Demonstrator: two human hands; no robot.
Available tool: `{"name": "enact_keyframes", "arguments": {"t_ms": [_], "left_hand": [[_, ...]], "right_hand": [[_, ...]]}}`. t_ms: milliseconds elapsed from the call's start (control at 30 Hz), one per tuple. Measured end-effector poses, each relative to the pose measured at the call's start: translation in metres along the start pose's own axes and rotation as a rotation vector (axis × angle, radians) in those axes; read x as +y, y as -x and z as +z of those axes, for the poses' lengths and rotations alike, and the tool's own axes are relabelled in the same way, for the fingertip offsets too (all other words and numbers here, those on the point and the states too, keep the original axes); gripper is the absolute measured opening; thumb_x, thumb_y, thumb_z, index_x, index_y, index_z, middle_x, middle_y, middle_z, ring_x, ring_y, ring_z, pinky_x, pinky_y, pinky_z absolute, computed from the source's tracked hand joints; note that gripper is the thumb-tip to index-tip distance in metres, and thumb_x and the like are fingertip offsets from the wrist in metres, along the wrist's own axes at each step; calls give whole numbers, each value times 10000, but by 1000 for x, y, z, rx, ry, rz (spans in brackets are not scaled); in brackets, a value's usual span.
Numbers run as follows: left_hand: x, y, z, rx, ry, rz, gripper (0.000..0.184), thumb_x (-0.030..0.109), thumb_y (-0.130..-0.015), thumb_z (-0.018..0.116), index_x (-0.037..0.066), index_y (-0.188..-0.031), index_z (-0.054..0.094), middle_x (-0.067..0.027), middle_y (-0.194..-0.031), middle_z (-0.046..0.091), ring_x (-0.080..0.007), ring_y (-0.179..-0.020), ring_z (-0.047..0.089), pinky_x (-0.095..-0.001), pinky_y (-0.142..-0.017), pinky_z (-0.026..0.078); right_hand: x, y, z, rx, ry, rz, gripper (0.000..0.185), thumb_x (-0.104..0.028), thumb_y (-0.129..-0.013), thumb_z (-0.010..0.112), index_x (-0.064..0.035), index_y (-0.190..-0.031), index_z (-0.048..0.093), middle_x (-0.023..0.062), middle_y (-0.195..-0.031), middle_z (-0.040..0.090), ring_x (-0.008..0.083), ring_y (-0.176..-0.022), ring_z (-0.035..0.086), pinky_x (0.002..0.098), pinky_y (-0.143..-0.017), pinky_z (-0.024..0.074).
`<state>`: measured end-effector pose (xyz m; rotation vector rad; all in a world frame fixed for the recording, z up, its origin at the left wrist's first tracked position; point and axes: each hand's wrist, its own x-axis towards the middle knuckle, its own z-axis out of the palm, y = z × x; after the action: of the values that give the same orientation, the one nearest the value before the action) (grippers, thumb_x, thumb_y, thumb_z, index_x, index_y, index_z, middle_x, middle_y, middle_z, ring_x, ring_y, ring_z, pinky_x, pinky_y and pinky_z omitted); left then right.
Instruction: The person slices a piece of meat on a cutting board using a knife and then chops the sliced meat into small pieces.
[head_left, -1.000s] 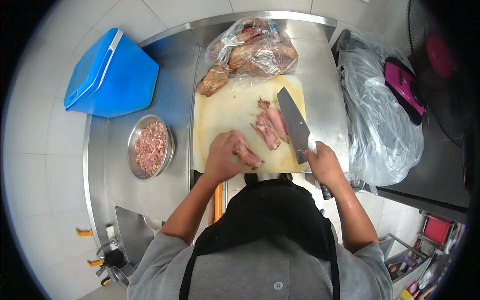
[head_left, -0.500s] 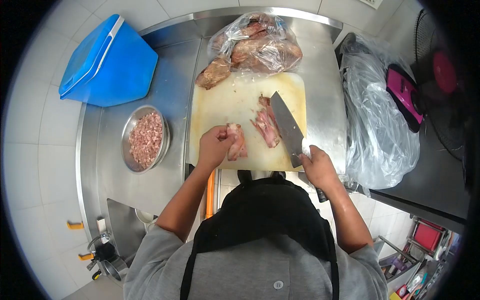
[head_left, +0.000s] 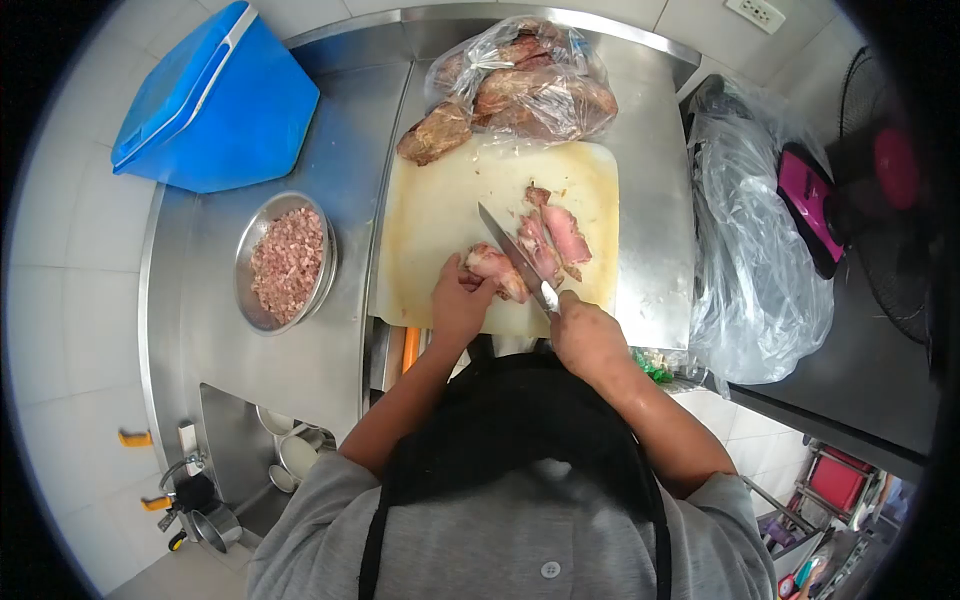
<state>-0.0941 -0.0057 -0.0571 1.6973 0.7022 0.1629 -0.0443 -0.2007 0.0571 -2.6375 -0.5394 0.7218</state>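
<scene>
1. The left forearm (head_left: 415, 385) comes in from beyond the near-left corner of the cutting board (head_left: 430, 225), slanting up and inward, so that the left hand (head_left: 462, 303) reaches over the board's near edge.
2. The left hand is narrowly curled, its fingers and thumb bent around the left end of a meat piece (head_left: 489, 262), which lies on the near half of the board, about midway across.
3. The right forearm (head_left: 655, 420) slants in from beyond the board's near-right corner, up and toward the board's middle, with the elbow held out to the side.
4. The right hand (head_left: 588, 335) sits at the board's near edge, right of its middle, closed in a fist around the handle of a knife (head_left: 512, 248).
5. The knife's blade runs over the board from the right fist, tip toward the far left, alongside the right side of the held meat piece; whether it touches the meat cannot be told.
6. Just right of the blade, on the board's right half, lie meat strips (head_left: 567, 237).
7. A plastic bag of meat (head_left: 550, 100) sits at the board's far edge, and a metal bowl (head_left: 331, 268) of diced meat (head_left: 286, 262) stands on the surface (head_left: 205, 330), left of the board.
</scene>
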Motion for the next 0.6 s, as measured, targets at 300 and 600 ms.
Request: {"name": "enact_keyframes", "arguments": {"t_ms": [300, 600], "left_hand": [[18, -11, -26, -86, -656, 925, 468, 221, -748, 803, 58, -1162, 659, -110, -1150, 598, -329, -1097, 572, -438, -945, 468], [43, -27, -8, -398, -702, 1029, 527, 316, -705, 805, 92, -1165, 681, -119, -1251, 583, -333, -1250, 518, -576, -1112, 326]], "right_hand": [[-9, 5, -23, 24, 41, 43, 237, -189, -967, 547, 24, -1069, 564, 277, -857, 700, 456, -844, 692, 543, -776, 545], [36, 11, -41, 285, -172, 187, 250, -206, -951, 602, 43, -937, 586, 338, -855, 652, 524, -869, 636, 565, -768, 503]]}}
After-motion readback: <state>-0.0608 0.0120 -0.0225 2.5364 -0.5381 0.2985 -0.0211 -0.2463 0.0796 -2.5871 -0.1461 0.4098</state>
